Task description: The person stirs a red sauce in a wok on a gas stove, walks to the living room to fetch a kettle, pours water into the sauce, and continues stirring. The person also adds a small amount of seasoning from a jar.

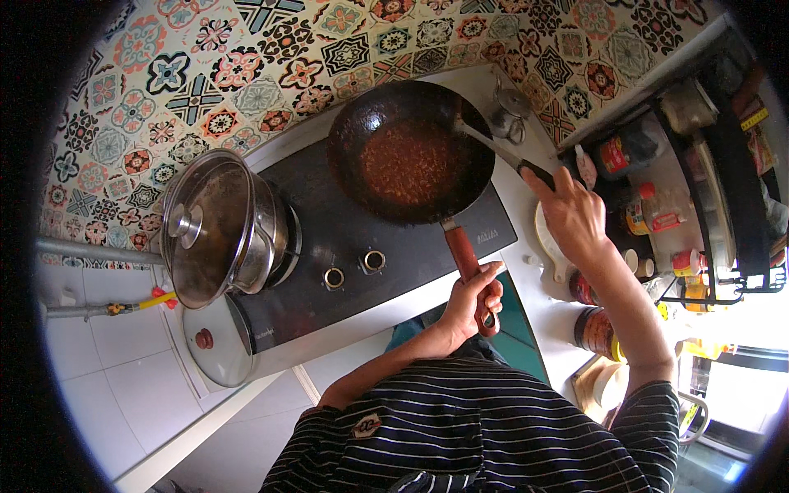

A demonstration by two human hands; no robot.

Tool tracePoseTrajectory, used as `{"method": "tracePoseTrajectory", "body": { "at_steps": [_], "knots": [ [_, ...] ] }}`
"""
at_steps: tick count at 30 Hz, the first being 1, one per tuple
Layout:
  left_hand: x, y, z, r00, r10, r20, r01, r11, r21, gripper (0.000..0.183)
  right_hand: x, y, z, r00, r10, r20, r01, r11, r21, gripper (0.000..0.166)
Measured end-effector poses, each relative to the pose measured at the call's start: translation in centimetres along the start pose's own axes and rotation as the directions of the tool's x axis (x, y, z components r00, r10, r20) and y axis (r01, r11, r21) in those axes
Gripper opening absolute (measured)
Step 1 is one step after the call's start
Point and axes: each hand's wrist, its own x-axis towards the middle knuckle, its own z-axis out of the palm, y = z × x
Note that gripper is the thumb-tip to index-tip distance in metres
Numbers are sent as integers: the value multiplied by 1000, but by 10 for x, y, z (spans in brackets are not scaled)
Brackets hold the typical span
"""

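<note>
A dark wok [410, 209] stands over the right side of a black gas hob [320, 234], with a reddish-brown, chunky sauce [404, 161] in its bowl. My left hand [468, 302] is closed around the wok's red-brown handle [461, 251]. My right hand [573, 212] grips the black handle of a metal cooking utensil [490, 143]; its head rests against the inner right wall of the wok, partly hidden in shadow.
A steel pot [265, 252] with a tilted glass lid [209, 240] occupies the left burner. Another glass lid [216, 351] lies at the hob's left end. Right of the hob are a glass cruet [510, 114], a white dish [548, 234], and a rack with bottles [659, 209].
</note>
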Motion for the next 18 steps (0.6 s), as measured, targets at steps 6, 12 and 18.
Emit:
{"method": "tracePoseTrajectory", "body": {
  "at_steps": [6,12,18],
  "knots": [
    [0,-5,0,999,14,44,-13,1000,-6,26,42,10,16,996,-83,-39,86,993,82,39],
    [0,-4,-1,999,25,44,-25,1000,1,23,12,5,36,967,249,59,-219,685,695,34],
    [-4,0,6,999,39,27,-39,999,22,25,37,-44,88,897,383,220,-341,286,895,35]
  ]
}}
